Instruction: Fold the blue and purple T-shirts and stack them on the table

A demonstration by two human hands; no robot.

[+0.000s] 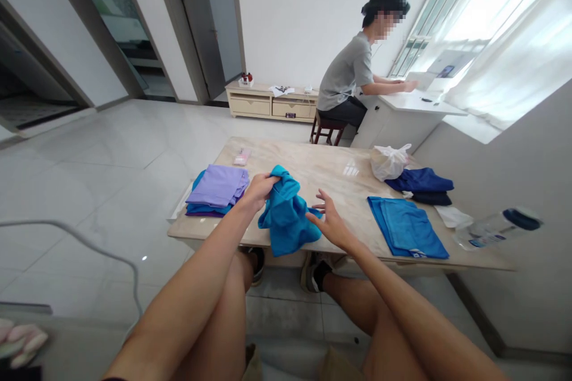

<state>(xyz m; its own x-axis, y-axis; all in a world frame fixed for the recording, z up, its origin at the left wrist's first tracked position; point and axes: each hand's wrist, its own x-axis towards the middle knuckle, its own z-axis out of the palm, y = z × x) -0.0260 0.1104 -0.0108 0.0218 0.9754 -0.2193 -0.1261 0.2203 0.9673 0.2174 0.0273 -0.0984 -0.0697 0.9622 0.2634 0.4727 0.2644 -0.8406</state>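
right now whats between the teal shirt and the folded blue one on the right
In the head view, the right hand and marble tabletop separate the teal shirt from the folded blue shirt.

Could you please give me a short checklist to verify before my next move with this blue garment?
1. Left hand grip on the blue garment: ok, it holds a bunched upper part.
2. Right hand free: ok, open with spread fingers, beside the garment.
3. Garment lying flat on the table: not ok, it is bunched near the edge.
4. Gap to the folded lavender stack: ok, the garment sits just apart from it.
5. Folded blue cloth tidy: ok, folded flat, away from the right hand.
6. Garment right side out: cannot tell.
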